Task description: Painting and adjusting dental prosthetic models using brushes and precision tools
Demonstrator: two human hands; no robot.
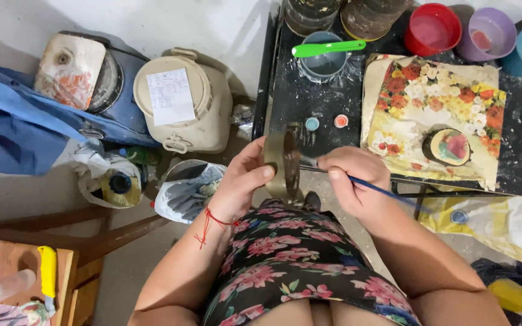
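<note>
Head view shows two hands over the lap, just below the black table (309,99). Left hand (243,178) pinches one round disc (285,163) on edge, thumb pressed on its rim. Right hand (351,181) pinches one brush (382,190), fingers curled together; its tip is hidden behind the disc. Two small paint pots (326,122) sit on the table, three bowls (481,30) along its far edge, one cut off.

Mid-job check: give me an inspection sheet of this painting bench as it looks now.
Surface: black paint-spattered table, floral cloth on it.
Job's things: round olive-brown disc; blue-handled paintbrush, tip at the disc.
Clutter: red bowl, purple bowl, grey cup with green spatula, two small paint pots.
Grippers: left hand holds the disc on edge; right hand holds the brush.
Cables: nothing seen.
Surroundings: cream lidded bucket, blue fabric.
</note>
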